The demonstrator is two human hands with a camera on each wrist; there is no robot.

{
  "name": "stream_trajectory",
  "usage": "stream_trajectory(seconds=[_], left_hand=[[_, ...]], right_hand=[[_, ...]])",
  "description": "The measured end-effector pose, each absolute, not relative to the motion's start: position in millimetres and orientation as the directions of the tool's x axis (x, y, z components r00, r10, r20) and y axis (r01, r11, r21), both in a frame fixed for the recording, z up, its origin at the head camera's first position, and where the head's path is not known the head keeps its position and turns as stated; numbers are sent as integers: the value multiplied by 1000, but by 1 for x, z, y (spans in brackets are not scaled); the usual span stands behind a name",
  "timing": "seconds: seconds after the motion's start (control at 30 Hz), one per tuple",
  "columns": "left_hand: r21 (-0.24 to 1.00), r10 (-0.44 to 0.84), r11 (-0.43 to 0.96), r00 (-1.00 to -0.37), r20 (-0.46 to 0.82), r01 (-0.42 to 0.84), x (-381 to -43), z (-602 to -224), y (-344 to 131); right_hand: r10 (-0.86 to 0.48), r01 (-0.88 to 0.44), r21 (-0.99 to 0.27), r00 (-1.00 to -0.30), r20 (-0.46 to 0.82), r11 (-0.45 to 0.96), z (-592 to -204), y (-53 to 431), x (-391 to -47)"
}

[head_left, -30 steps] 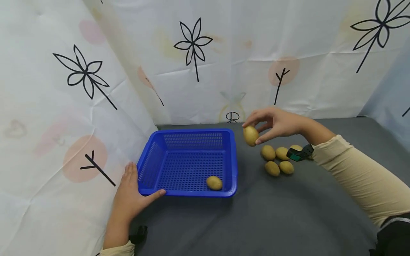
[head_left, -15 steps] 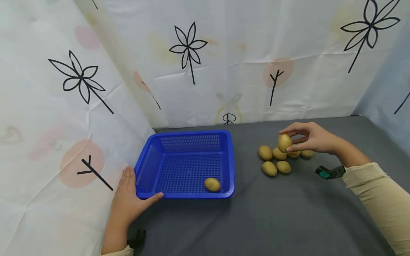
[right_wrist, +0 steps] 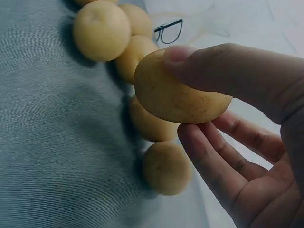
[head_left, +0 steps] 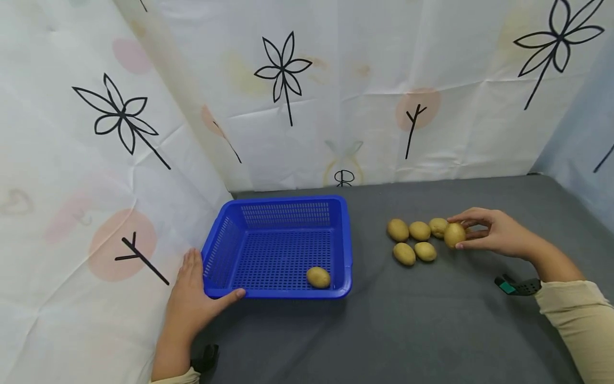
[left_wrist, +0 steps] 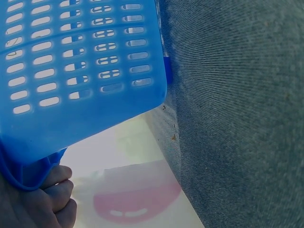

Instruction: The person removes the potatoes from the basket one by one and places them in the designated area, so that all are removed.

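My right hand (head_left: 503, 233) pinches a small potato (head_left: 454, 236) between thumb and fingertips, at the right end of the potato group. In the right wrist view the held potato (right_wrist: 180, 90) is above the cloth, and a loose potato (right_wrist: 167, 168) lies beyond it; the head view does not show that one clearly. My left hand (head_left: 192, 298) rests at the near left corner of a blue plastic basket (head_left: 275, 294), fingers straight along its side and thumb on the front rim. One potato (head_left: 318, 277) lies inside the basket, near its front right corner.
Several potatoes (head_left: 419, 231) lie in two short rows right of the basket, on a grey cloth-covered table (head_left: 408, 320). A white patterned curtain (head_left: 360, 106) hangs along the back and the left side.
My right hand has carried its potato rightward and down, from beside the basket, over the group, to the group's right end. My left hand and the basket have stayed in place.
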State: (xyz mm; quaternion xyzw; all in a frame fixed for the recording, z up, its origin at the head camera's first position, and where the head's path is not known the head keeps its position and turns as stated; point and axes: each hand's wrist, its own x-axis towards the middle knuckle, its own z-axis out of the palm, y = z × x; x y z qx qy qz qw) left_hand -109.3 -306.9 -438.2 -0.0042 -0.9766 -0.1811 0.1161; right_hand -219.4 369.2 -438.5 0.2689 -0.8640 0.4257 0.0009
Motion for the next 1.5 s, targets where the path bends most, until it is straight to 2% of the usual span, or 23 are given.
stream_trajectory(seconds=[0.6,1.5], left_hand=[[352,-40,935,-975,219,41,-109,-439,-307],[348,-41,937,-972,231,43,-106,-437,-305]], right_hand=[[-499,-434,-767,-849,173,472,-464,362,-209],[-434,-372,-745,-892,124,554,-448,377,-211]])
